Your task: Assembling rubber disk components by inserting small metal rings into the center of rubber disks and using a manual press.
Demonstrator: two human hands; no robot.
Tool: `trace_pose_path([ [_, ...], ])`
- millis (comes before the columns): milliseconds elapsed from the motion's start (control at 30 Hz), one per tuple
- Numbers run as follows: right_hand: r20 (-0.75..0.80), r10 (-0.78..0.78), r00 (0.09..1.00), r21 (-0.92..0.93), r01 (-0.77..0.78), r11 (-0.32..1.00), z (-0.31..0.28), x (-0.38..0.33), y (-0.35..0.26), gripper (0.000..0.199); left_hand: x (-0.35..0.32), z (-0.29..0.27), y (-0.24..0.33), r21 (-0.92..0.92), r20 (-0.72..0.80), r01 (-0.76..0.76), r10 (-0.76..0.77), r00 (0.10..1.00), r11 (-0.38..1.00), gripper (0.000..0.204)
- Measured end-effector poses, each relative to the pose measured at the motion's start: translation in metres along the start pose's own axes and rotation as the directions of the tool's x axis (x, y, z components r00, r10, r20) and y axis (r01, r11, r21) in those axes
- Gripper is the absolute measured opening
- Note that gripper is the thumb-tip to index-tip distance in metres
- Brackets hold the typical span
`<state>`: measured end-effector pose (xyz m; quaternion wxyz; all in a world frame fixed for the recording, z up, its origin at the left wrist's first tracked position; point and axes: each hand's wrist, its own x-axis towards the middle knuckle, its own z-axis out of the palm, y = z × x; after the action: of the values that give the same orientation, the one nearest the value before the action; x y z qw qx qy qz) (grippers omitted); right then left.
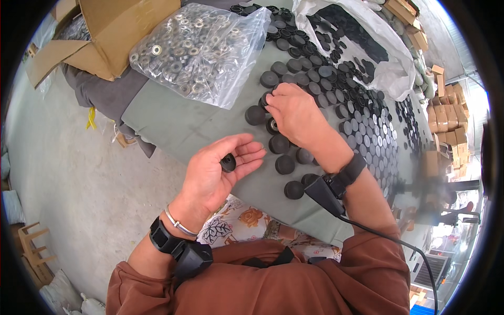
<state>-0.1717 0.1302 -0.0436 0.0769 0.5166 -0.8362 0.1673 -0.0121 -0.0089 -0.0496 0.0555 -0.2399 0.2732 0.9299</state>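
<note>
Loosely half open at the frame's centre, the left hand carries a black cap in its palm; the right hand, just above, pinches a black disc over the bench. Its forearm hides part of the black rounds. Upper left, a clear bag contains metal rings; upper right, a white sack holds black pieces.

Rust-brown sleeves; silvery bangle; black wristbands; black cable
</note>
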Motion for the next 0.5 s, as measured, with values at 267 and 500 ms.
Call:
trace_pose_path([
  [267, -0.067, -0.009, 0.998, -0.002, 0.008, 1.000, 0.012, -0.004, -0.007, 0.005, 0.001, -0.002, 0.004, -0.009, 0.011, -0.015, 0.015, 1.000, 1.000, 0.036],
  [500, -0.017, -0.075, 0.997, -0.211, 0.070, 0.975, 0.005, -0.007, -0.016, 0.009, 0.002, 0.000, 0.010, -0.086, 0.018, -0.034, 0.035, 0.999, 0.996, 0.037],
])
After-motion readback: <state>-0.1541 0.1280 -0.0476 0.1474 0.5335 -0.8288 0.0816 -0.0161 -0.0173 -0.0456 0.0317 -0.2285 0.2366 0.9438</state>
